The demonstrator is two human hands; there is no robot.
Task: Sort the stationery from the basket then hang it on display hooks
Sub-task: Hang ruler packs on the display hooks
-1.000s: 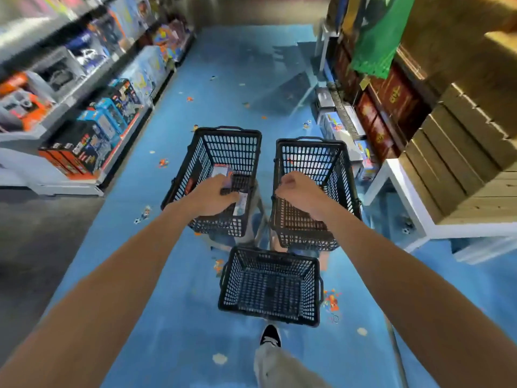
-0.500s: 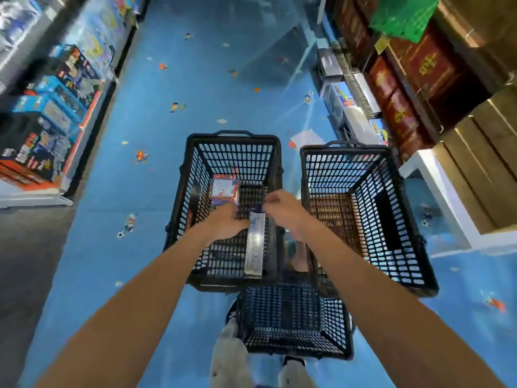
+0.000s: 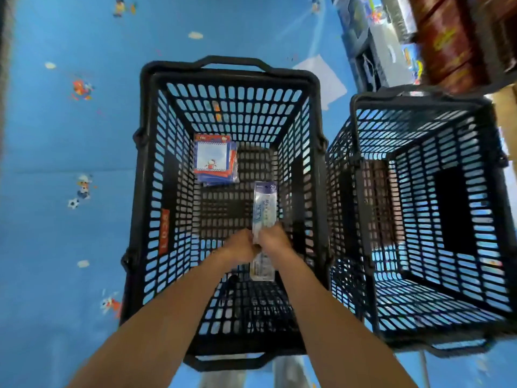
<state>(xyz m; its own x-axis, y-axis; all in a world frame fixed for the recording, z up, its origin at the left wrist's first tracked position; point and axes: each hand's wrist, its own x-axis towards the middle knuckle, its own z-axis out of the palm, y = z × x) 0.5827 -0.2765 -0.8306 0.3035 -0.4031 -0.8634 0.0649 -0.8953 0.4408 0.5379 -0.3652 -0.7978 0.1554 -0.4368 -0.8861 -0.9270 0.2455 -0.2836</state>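
Hands are both down inside the black basket (image 3: 145, 191), left hand (image 3: 240, 246) and right hand (image 3: 272, 239) curled around the middle of a long ruler pack (image 3: 264, 208), pinching it between them. Stack of notepad packs (image 3: 214, 159) sits on the basket floor just beyond. Second basket (image 3: 361, 169) stands right beside it.

Two baskets side by side on the floor (image 3: 70, 141).
The left basket (image 3: 143, 191) has a notepad pack (image 3: 214, 158) at its far left. Nearer, right of centre, is a long packet (image 3: 264, 208), with the left hand (image 3: 240, 247) and right hand (image 3: 275, 242) holding its middle. The right basket (image 3: 419, 98) stands just beside the left basket, with shelving (image 3: 372, 51) behind.
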